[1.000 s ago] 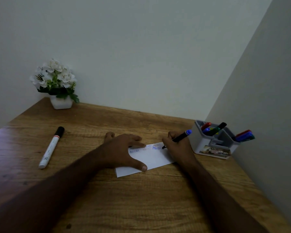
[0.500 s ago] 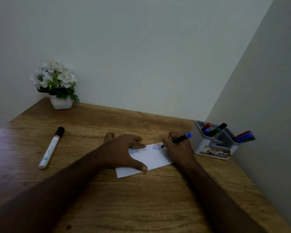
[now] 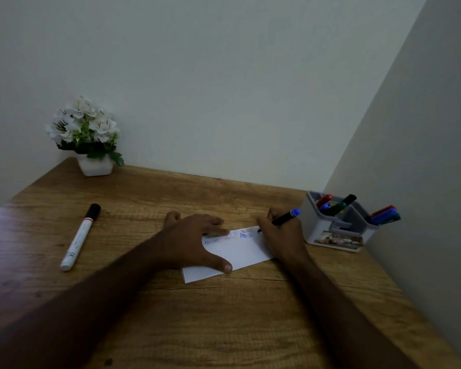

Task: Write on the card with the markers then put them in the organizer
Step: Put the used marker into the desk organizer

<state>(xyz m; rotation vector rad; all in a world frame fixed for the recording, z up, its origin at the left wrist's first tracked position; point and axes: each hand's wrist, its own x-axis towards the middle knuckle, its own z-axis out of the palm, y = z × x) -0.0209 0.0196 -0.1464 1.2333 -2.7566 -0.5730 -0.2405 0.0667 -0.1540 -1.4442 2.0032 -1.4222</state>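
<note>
A white card [image 3: 241,253] lies on the wooden desk [image 3: 224,315], with lines of small blue and faint red writing along its far edge. My left hand [image 3: 194,242] presses flat on the card's left part, fingers spread. My right hand [image 3: 282,235] grips a black marker with a blue end [image 3: 285,217], its tip touching the card's far right corner. A grey organizer [image 3: 338,230] stands at the right by the wall and holds several coloured markers. A white marker with a black cap [image 3: 80,238] lies on the desk to the left.
A white pot of white flowers [image 3: 87,137] stands at the desk's back left corner. Walls close the desk at the back and on the right, right behind the organizer.
The marker tip in my right hand has crept slightly rightward along the writing line. My left hand and the card have stayed where they were.
</note>
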